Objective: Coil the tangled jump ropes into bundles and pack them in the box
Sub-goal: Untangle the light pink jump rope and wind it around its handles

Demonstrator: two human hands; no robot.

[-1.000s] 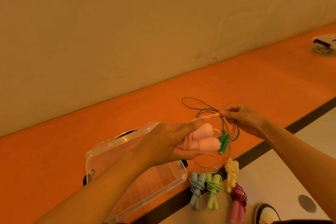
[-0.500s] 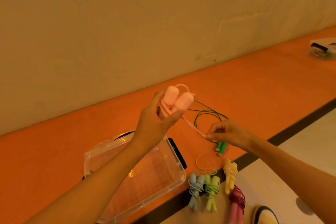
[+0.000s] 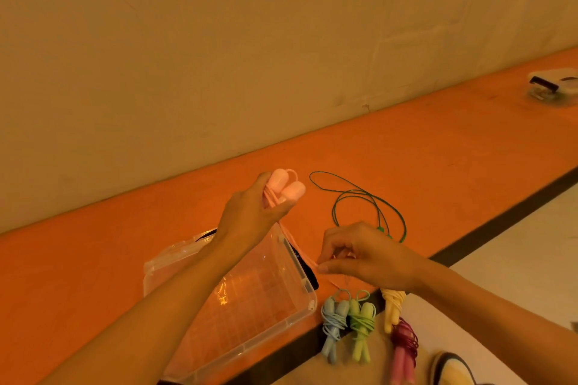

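Pink rope (image 3: 286, 186) above clear box (image 3: 269, 316), green rope (image 3: 353, 194) beyond (bundles (image 3: 361, 322) nearby)

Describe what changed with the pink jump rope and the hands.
The left hand lifted the pale pink rounded handles up from above the clear plastic box; the right hand, pinching the pink cord, slid down toward the near edge. Dark green rope and coiled bundles stayed.

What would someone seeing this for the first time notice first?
The pink rope stands out at centre, its two handles held up in the grip of the left hand, while the right hand pinches its cord lower down beside the clear box. Behind lies a loose green rope on the orange ledge. Right of the box sit a blue bundle, green bundle, yellow bundle and dark pink bundle.
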